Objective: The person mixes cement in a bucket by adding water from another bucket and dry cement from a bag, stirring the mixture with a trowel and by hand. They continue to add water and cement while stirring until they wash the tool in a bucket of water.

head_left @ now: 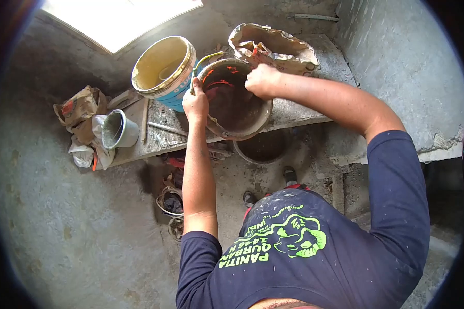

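A dark bucket (237, 131) with a grey, dirty rim is tipped at the edge of a concrete ledge. My left hand (195, 102) is closed on a yellow-green handle (208, 58) at the bucket's left side. At the right rim, my right hand (263, 81) is a closed fist over the opening; what it holds, if anything, is hidden. Orange-red marks show on the bucket's inner wall. A blue and white bucket (176, 95) stands just left of my left hand.
An open paper sack (300, 60) lies behind my right hand on the ledge (322, 110). Farther left are a small grey-white pail (129, 135), a crumpled brown bag (82, 109) and a stick (167, 129). Below the ledge sits another round container (263, 158).
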### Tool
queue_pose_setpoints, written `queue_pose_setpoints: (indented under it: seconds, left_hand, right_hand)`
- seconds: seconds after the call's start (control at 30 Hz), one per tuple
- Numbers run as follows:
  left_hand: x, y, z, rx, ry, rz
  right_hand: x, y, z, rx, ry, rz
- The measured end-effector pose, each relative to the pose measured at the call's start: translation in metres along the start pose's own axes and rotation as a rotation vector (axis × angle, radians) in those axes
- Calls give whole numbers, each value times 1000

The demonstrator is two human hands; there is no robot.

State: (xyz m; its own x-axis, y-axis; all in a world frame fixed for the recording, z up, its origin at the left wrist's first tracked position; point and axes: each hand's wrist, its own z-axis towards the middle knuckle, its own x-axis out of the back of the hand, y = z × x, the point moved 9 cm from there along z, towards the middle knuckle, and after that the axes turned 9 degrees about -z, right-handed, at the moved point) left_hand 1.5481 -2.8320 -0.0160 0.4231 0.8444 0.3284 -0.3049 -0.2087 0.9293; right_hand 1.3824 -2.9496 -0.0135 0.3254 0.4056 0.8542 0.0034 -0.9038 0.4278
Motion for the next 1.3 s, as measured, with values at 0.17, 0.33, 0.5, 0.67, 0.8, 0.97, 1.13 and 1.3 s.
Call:
queue_pose_setpoints:
  seconds: [0.17,0.33,0.5,0.67,0.8,0.97,1.13,1.3]
  left_hand:
    - [0,-6,6,70,-17,34]
    - [-10,-17,21,13,-48,-4]
    - [-9,-11,24,-14,-97,-2]
    - [-15,-16,24,-10,-102,24]
    - [-6,-11,13,41,-80,-5]
    - [3,-18,14,85,-45,5]
    - [13,-21,8,129,8,-51]
    - [34,-56,16,267,99,-68]
  right_hand:
    - [-19,-36,-24,-95,-145,495]
    - [-65,-56,32,-91,-187,950]
    - [-59,-58,15,-155,-317,1792]
    - [-85,-82,34,-234,-294,2683]
    - [-101,-66,39,-343,-266,3392]
    - [-125,-78,75,-384,-43,2999]
    - [-72,-71,67,-605,-91,1803]
    - [-46,-100,109,297,51,1203]
